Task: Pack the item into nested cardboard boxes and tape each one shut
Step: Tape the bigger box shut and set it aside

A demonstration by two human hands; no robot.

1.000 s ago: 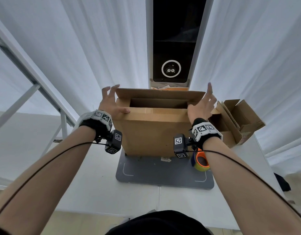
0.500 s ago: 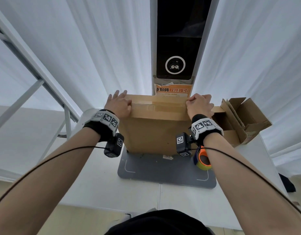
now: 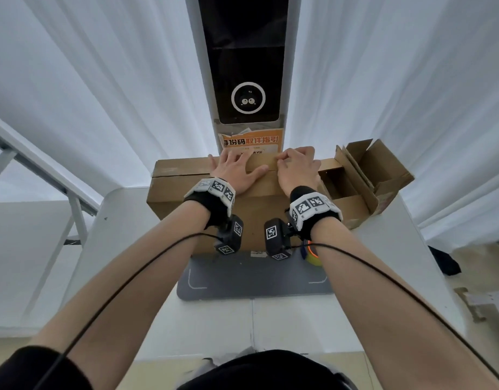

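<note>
The box (image 3: pixel 214 190) had its flaps folded down, left hand (image 3: pixel 237 171) flat and open on them, right hand (image 3: pixel 297 167) curled, pressing. Taping remained; tape (image 3: pixel 313 253) lay untouched on the desk (image 3: pixel 220 322).

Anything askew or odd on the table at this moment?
Only the smaller box at the right: it lies tipped on its side, flaps splayed open. The big box sits square under both hands.

A grey mat (image 3: pixel 254 285) lies on the white table (image 3: pixel 124 220). Behind the mat stands a dark kiosk panel (image 3: pixel 247 60) bearing an orange notice (image 3: pixel 251 140). White curtains (image 3: pixel 102 80) flank the kiosk panel on both sides.
</note>
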